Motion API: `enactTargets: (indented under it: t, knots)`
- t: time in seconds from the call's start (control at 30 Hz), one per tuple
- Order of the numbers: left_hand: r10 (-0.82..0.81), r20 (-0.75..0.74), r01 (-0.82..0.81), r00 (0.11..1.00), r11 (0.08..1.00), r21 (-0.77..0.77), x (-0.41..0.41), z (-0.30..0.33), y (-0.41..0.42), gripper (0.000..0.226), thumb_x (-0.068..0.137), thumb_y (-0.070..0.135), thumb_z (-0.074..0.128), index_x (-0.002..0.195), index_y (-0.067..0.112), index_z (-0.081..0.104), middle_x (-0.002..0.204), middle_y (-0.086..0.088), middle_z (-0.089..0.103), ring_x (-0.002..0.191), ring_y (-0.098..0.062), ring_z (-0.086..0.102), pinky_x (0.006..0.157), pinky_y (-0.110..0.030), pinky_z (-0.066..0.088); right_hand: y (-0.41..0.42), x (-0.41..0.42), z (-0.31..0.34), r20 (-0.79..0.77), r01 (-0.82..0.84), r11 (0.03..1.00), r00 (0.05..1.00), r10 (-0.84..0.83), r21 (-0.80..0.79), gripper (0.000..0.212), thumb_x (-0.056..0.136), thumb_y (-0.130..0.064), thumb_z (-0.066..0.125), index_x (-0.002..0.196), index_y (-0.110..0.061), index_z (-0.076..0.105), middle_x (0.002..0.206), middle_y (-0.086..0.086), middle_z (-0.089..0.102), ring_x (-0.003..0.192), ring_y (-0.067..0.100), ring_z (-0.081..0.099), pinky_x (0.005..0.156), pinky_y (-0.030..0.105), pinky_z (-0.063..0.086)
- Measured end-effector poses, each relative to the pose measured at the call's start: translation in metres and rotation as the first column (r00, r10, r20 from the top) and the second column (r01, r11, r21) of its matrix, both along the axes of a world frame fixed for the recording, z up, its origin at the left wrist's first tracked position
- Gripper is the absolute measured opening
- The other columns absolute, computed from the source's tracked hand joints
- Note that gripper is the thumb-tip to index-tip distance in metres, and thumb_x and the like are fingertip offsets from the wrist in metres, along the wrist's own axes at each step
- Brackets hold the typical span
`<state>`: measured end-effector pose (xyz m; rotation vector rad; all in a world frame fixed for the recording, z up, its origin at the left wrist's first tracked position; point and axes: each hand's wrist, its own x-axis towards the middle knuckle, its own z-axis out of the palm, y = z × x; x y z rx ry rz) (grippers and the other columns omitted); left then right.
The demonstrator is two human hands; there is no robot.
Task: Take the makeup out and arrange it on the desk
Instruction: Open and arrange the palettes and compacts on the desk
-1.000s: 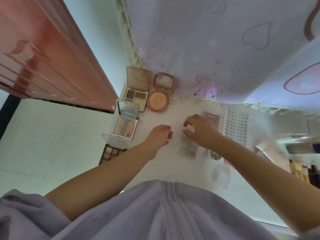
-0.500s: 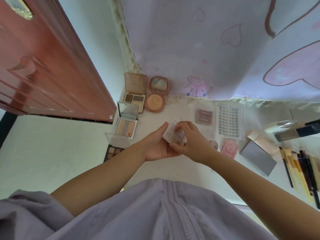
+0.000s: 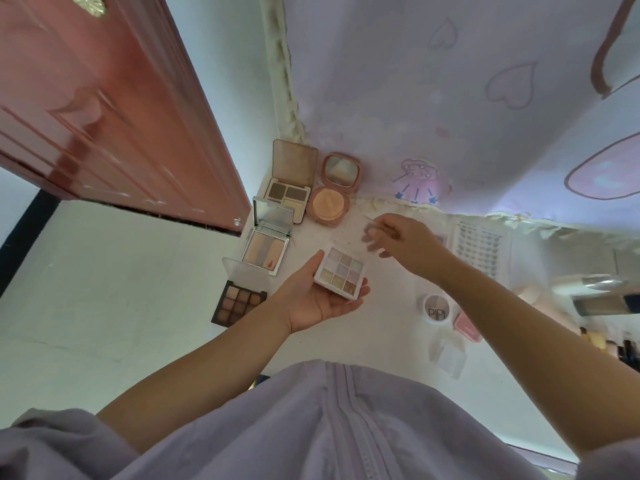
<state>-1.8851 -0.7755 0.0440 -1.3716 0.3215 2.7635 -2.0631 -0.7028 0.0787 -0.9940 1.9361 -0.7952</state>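
Note:
A small white palette (image 3: 341, 271) with nine pale shimmer pans lies in my left hand (image 3: 311, 301), thumb along its left edge and fingers curled under its near side. My right hand (image 3: 407, 244) is just above and to the right, pinching the palette's clear lid (image 3: 371, 233), which is tilted up off the pans. Both hands hover over the white desk (image 3: 381, 341). Laid out open at the desk's left are a brown brow palette (image 3: 294, 181), a round peach compact (image 3: 329, 204), a mirrored contour palette (image 3: 265, 249) and a dark nine-pan palette (image 3: 239, 301).
Right of my hands lie a lash tray (image 3: 479, 247), a round pot marked PIPI (image 3: 437, 308), a pink compact (image 3: 467, 327) and a clear box (image 3: 448, 355). Brushes (image 3: 602, 341) sit at the far right edge. A red door (image 3: 104, 116) stands at the left.
I lifted the small palette off the desk into my left hand. My right hand has since raised its clear lid up and to the right, baring the pans.

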Motion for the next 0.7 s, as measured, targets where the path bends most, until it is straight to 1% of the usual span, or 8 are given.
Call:
enactTargets:
  t: [0.07,0.1,0.23,0.3,0.4,0.5,0.63,0.7]
  knots:
    - [0.105,0.069,-0.104,0.992,0.994,-0.016,0.001,-0.005,-0.001,0.054,0.098,0.045,0.035,0.127,0.003,0.053,0.122,-0.025,0.057,0.099,-0.038,0.061,0.083,-0.049,0.053,-0.017,-0.002,-0.013,-0.229,-0.075,0.997,0.970,0.081,0.034,0.011,0.094,-0.018,0.052,0.090,-0.022,0.061,0.083,-0.012,0.067,0.080,0.012,0.066,0.075,0.028,0.052]
    - [0.150,0.106,-0.147,0.983,0.989,-0.033,0.002,-0.007,-0.002,0.049,0.099,0.041,0.036,0.124,0.002,0.054,0.120,-0.025,0.058,0.098,-0.038,0.061,0.085,-0.052,0.052,-0.026,-0.001,-0.019,-0.288,-0.096,0.995,0.952,0.103,0.038,0.012,0.093,-0.018,0.052,0.090,-0.022,0.062,0.081,-0.012,0.067,0.079,0.014,0.065,0.077,0.032,0.052]
    - [0.303,0.212,-0.292,0.929,0.953,-0.083,0.004,-0.009,-0.004,0.026,0.100,0.019,0.038,0.092,0.000,0.054,0.109,-0.027,0.058,0.104,-0.040,0.056,0.096,-0.049,0.044,-0.059,0.002,-0.033,-0.407,-0.161,0.987,0.901,0.151,0.010,0.015,0.091,-0.017,0.051,0.093,-0.011,0.065,0.086,0.008,0.069,0.081,0.027,0.063,0.077,0.040,0.050]
    - [0.367,0.218,-0.358,0.904,0.930,-0.080,0.004,-0.007,-0.007,0.023,0.099,0.010,0.038,0.085,-0.001,0.052,0.104,-0.028,0.057,0.094,-0.039,0.057,0.101,-0.048,0.042,-0.069,0.005,-0.037,-0.451,-0.162,0.987,0.882,0.137,-0.017,0.017,0.092,-0.015,0.050,0.095,-0.007,0.065,0.087,0.013,0.068,0.082,0.030,0.062,0.075,0.039,0.049]
    - [0.439,0.227,-0.431,0.869,0.898,-0.090,-0.001,-0.002,-0.009,0.019,0.098,0.005,0.037,0.086,-0.002,0.051,0.094,-0.024,0.056,0.089,-0.037,0.055,0.103,-0.047,0.042,-0.074,0.009,-0.043,-0.477,-0.154,0.987,0.872,0.112,-0.051,0.015,0.091,-0.015,0.050,0.092,-0.008,0.063,0.087,0.014,0.068,0.080,0.030,0.061,0.071,0.040,0.049]
    - [0.457,0.267,-0.430,0.848,0.889,-0.157,-0.009,0.003,-0.007,0.012,0.097,0.002,0.037,0.105,0.002,0.046,0.091,-0.019,0.050,0.091,-0.031,0.052,0.101,-0.042,0.044,-0.074,0.011,-0.047,-0.484,-0.175,0.983,0.866,0.126,-0.057,0.015,0.091,-0.018,0.050,0.095,-0.008,0.061,0.085,0.013,0.066,0.079,0.030,0.060,0.070,0.042,0.049]
    - [0.416,0.342,-0.346,0.843,0.905,-0.248,-0.016,0.011,-0.008,0.011,0.096,0.002,0.040,0.107,0.003,0.044,0.088,-0.013,0.041,0.076,-0.023,0.048,0.100,-0.039,0.046,-0.068,0.012,-0.046,-0.437,-0.186,0.982,0.886,0.157,-0.023,0.034,0.092,-0.027,0.053,0.122,-0.013,0.055,0.093,0.004,0.064,0.081,0.023,0.060,0.073,0.036,0.049]
    - [0.384,0.365,-0.304,0.848,0.917,-0.258,-0.015,0.015,-0.006,0.009,0.096,0.002,0.038,0.102,0.002,0.045,0.087,-0.013,0.042,0.074,-0.022,0.049,0.099,-0.039,0.046,-0.062,0.011,-0.043,-0.399,-0.138,0.990,0.910,0.114,-0.034,0.035,0.092,-0.030,0.053,0.124,-0.016,0.053,0.095,0.000,0.062,0.081,0.019,0.059,0.074,0.033,0.048]
